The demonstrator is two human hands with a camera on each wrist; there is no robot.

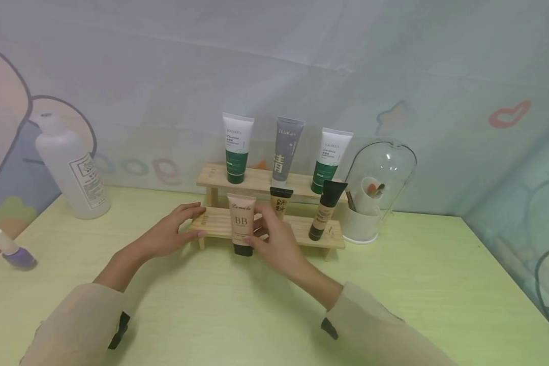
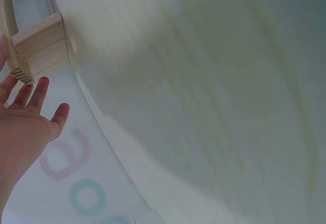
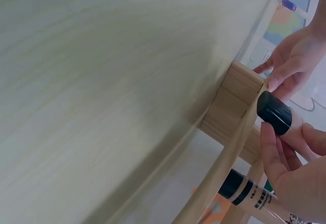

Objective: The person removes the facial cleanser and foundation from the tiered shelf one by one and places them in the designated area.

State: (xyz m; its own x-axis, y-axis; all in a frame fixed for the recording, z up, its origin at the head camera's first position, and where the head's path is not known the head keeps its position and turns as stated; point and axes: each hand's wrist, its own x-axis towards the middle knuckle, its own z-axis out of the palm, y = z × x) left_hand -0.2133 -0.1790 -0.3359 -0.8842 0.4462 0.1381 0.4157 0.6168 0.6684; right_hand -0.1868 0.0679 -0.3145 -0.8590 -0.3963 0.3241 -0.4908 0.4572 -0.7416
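Observation:
My right hand (image 1: 278, 243) pinches a beige BB cream tube (image 1: 241, 217) with a black cap, upright at the front of the lower shelf. In the right wrist view the tube's cap (image 3: 274, 112) is beside the shelf edge; I cannot tell whether it rests on anything. My left hand (image 1: 170, 235) holds the left end of the two-tier wooden stand (image 1: 215, 216), thumb at the front edge and fingers farther back. Behind my right hand stands another black-capped tube (image 1: 281, 195), partly hidden. A slim foundation tube (image 1: 323, 211) stands at the lower shelf's right.
On the upper shelf stand two white-and-green tubes (image 1: 239, 147) (image 1: 331, 160) and a grey tube (image 1: 287, 150). A glass dome (image 1: 400, 168) over a white holder is at the right. A white pump bottle (image 1: 75, 168) and purple nail polish (image 1: 18, 254) stand left.

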